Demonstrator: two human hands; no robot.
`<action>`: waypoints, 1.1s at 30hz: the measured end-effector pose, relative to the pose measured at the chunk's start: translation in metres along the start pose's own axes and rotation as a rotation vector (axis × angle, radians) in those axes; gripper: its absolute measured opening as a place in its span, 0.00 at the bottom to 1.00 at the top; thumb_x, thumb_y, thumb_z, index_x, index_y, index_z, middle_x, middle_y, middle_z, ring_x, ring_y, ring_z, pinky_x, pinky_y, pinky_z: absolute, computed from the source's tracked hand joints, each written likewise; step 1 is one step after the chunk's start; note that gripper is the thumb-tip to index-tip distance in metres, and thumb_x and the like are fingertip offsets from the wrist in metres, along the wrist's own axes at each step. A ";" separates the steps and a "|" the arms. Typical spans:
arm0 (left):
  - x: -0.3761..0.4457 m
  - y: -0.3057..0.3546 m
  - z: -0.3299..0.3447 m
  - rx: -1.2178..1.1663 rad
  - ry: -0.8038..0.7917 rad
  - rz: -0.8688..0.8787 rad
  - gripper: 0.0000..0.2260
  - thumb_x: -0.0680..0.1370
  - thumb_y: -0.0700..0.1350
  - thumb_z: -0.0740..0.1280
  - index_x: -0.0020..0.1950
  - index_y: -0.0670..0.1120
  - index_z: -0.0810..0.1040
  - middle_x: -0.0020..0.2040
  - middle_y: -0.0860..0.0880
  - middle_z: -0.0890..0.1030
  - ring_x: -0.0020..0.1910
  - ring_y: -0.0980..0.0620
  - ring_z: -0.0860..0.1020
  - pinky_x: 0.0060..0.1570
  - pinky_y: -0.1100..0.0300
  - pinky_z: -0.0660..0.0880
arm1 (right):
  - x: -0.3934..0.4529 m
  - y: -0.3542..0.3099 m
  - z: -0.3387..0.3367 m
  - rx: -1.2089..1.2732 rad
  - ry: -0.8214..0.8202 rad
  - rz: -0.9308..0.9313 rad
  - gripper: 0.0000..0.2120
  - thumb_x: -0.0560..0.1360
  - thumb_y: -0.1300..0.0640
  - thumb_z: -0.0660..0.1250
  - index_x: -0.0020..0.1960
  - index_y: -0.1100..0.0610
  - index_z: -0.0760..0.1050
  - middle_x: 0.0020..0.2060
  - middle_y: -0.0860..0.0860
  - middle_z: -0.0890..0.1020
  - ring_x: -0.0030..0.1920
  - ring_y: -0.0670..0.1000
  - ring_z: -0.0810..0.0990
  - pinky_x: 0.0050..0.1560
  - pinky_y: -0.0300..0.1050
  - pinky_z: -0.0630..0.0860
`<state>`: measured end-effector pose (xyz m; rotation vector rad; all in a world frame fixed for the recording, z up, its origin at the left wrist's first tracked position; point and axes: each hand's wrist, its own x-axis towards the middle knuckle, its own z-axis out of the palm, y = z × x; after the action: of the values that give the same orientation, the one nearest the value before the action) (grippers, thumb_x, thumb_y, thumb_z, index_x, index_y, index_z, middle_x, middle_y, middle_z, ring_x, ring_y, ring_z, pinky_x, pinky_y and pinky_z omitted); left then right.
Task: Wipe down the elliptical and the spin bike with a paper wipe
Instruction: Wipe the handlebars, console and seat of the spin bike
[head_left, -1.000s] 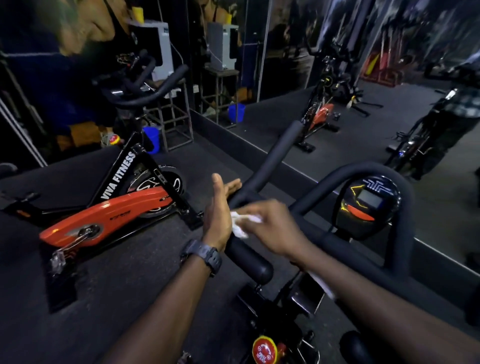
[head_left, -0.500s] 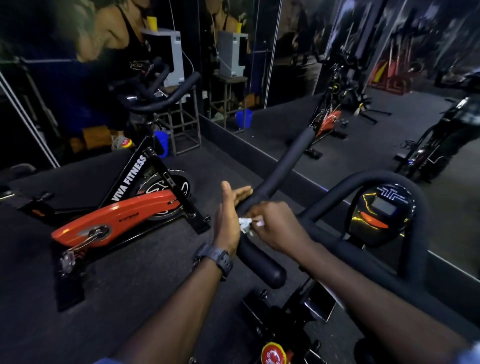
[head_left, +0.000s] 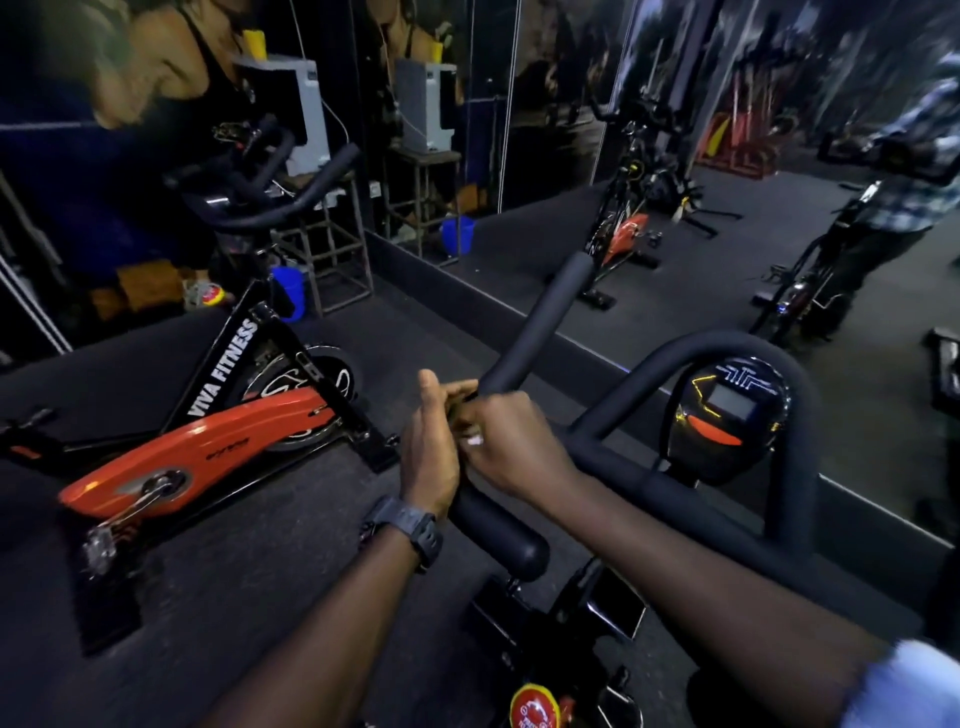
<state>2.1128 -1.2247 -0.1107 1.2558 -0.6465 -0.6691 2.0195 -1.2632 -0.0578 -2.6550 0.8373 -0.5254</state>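
We can see just a bit of the wipe (head_left: 474, 440), bunched in our right hand (head_left: 511, 444), whose fingers curl round it to rub the bar (head_left: 540, 322); our left hand (head_left: 430, 457) lies flat beside, fingers straight, steadying

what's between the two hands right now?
In the head view, the padded handlebar runs between the left hand and right hand. A sliver of the white paper wipe shows under the right fingers.
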 end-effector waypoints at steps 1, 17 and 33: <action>0.000 0.000 0.001 0.010 -0.002 0.007 0.39 0.68 0.81 0.46 0.49 0.55 0.84 0.50 0.51 0.86 0.53 0.51 0.83 0.61 0.42 0.75 | -0.010 0.004 -0.005 0.016 -0.038 -0.043 0.07 0.72 0.61 0.68 0.44 0.51 0.82 0.41 0.48 0.84 0.43 0.51 0.82 0.40 0.41 0.74; 0.002 -0.009 -0.003 -0.054 0.014 0.011 0.42 0.69 0.80 0.49 0.51 0.47 0.84 0.53 0.50 0.85 0.58 0.53 0.81 0.68 0.47 0.71 | -0.100 -0.015 -0.024 -0.184 -0.265 -0.137 0.10 0.76 0.40 0.55 0.51 0.44 0.68 0.44 0.47 0.80 0.45 0.52 0.82 0.43 0.45 0.77; 0.010 0.009 0.007 0.363 -0.155 0.215 0.35 0.75 0.73 0.42 0.52 0.56 0.82 0.53 0.58 0.84 0.57 0.58 0.80 0.65 0.48 0.71 | -0.060 0.013 -0.015 0.642 -0.528 0.556 0.16 0.82 0.55 0.58 0.42 0.64 0.76 0.31 0.53 0.77 0.29 0.45 0.75 0.34 0.43 0.72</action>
<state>2.1152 -1.2353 -0.0996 1.4497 -1.0504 -0.4847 1.9609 -1.2408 -0.0642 -1.7426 0.9688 0.0586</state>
